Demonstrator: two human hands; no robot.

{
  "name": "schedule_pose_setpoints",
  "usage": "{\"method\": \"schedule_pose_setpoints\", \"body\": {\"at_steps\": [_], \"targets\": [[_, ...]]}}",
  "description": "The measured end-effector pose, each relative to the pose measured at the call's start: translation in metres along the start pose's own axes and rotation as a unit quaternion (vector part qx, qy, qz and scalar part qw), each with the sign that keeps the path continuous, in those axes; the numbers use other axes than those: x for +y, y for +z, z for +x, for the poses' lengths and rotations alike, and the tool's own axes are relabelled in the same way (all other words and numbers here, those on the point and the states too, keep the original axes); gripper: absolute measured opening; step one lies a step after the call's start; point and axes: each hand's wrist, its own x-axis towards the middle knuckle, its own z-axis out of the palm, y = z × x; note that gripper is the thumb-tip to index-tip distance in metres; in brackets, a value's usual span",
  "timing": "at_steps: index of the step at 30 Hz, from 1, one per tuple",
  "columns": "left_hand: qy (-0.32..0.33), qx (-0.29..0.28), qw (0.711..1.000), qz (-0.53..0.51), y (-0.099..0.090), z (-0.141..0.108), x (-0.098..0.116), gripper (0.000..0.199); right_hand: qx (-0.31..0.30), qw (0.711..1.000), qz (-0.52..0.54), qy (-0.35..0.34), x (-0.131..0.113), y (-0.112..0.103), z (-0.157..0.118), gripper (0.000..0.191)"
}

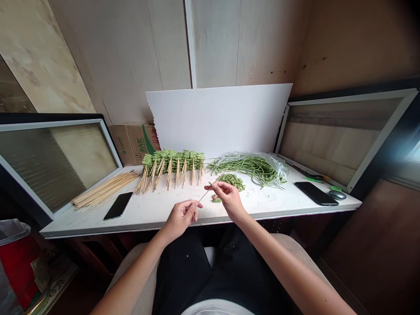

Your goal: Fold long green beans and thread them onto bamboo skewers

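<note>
Right hand [228, 199]: fingers pinched on a bamboo skewer [208, 190]
Left hand [180, 218]: curled by its lower end, grip unclear
Cut green beans [233, 181]: just beyond my right hand

Bare forearms [129, 278] and hands [228, 199], without sleeves. Black cloth [210, 273] across the lap, a small pale stud [187, 255] near its far edge. Beige fabric [149, 273] on either side of it, and a white top's hem [216, 307] along the near edge.
</note>
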Motion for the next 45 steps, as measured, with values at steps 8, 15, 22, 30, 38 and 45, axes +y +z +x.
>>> {"method": "schedule_pose_setpoints", "body": {"at_steps": [8, 15, 22, 30, 38, 45], "targets": [[-0.045, -0.025, 0.998, -0.046, 0.008, -0.002, 0.004, 0.055, -0.080, 0.997, -0.015, 0.018, 0.005, -0.007, 0.004, 0.029], [-0.051, -0.059, 0.997, -0.020, 0.009, 0.002, -0.006, 0.050, -0.101, 0.990, -0.098, 0.006, 0.015, -0.017, 0.010, 0.036], [-0.003, 0.006, 0.998, 0.065, -0.003, 0.009, -0.021, 0.044, -0.126, 0.917, -0.373, -0.056, 0.043, -0.059, 0.027, 0.029], [0.012, 0.043, 0.985, 0.168, -0.011, 0.010, -0.024, 0.040, -0.146, 0.767, -0.615, -0.109, 0.067, -0.079, 0.027, 0.007], [0.014, 0.040, 0.983, 0.180, -0.010, 0.010, -0.021, 0.040, -0.114, 0.811, -0.561, -0.117, 0.062, -0.078, 0.029, 0.007], [0.020, 0.046, 0.982, 0.181, -0.011, 0.010, -0.020, 0.042, 0.024, 0.983, -0.181, 0.022, 0.048, -0.083, 0.042, 0.038]]}}
